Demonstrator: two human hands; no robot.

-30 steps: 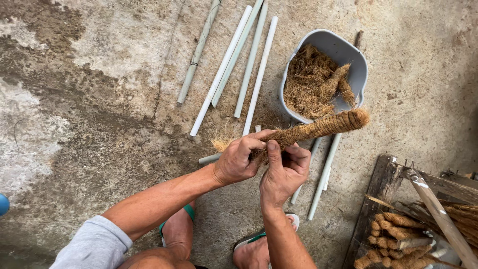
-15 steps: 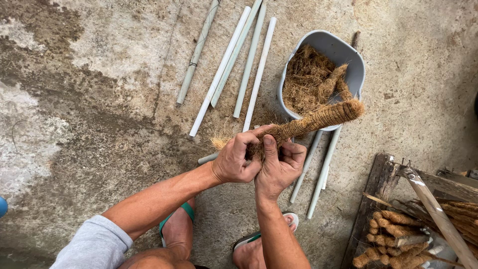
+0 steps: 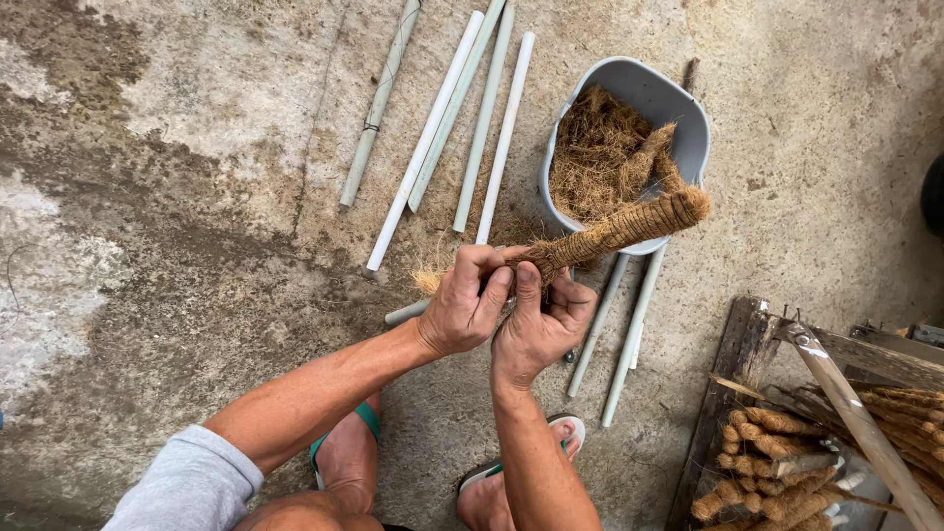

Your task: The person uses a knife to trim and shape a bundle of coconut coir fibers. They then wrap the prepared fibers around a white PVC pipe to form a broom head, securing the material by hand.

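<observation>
Both of my hands hold a coir-wrapped pole (image 3: 619, 228), a stick bound in brown coconut fibre that points up to the right. My left hand (image 3: 462, 310) grips its lower end, where loose fibre sticks out to the left. My right hand (image 3: 536, 329) is closed around the pole just beside the left, thumb pressed on the fibre. The pole's far tip hangs over the edge of a grey bucket (image 3: 688, 113) filled with loose coir.
Several pale plastic pipes (image 3: 433, 138) lie on the concrete floor, with more under the bucket (image 3: 629, 334). A wooden frame (image 3: 733, 374) at lower right holds several finished coir poles (image 3: 777, 462). My feet in sandals (image 3: 565, 433) are below.
The pole's far tip has dropped a little and swung slightly left toward the bucket. My hands stay gripped on its lower end, fingers shifted slightly.
</observation>
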